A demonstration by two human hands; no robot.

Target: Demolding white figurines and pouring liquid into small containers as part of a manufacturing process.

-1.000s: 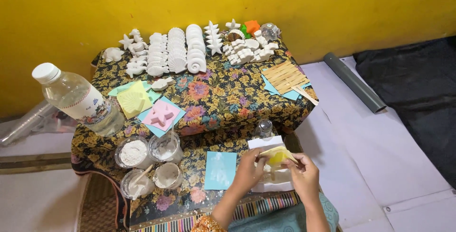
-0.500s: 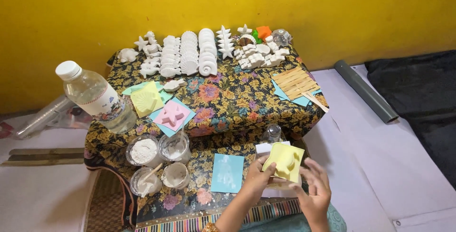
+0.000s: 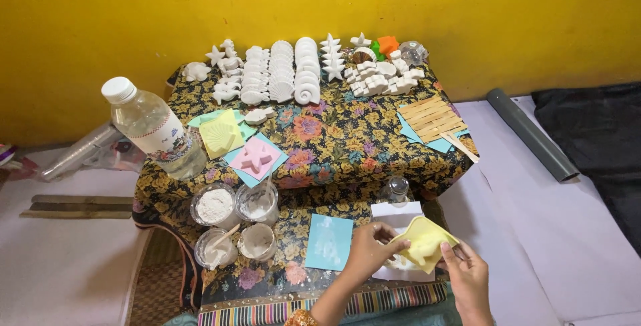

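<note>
Both hands pinch a yellow mould (image 3: 427,242) bent open over white paper (image 3: 398,219), left hand (image 3: 369,254) and right hand (image 3: 467,276) fingers pressed on its edges, likely flexing it, blue card (image 3: 328,241) just left.

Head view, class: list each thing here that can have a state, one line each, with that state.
Yellow mould: held in both hands, bent.
Left hand: gripping the mould's left side.
Right hand: gripping the mould's right edge.
Water bottle: capped, upright, partly full.
Powder cup: open, holding white powder.
Pink mould: lying flat on blue paper.
Wooden sticks: laid side by side.
</note>
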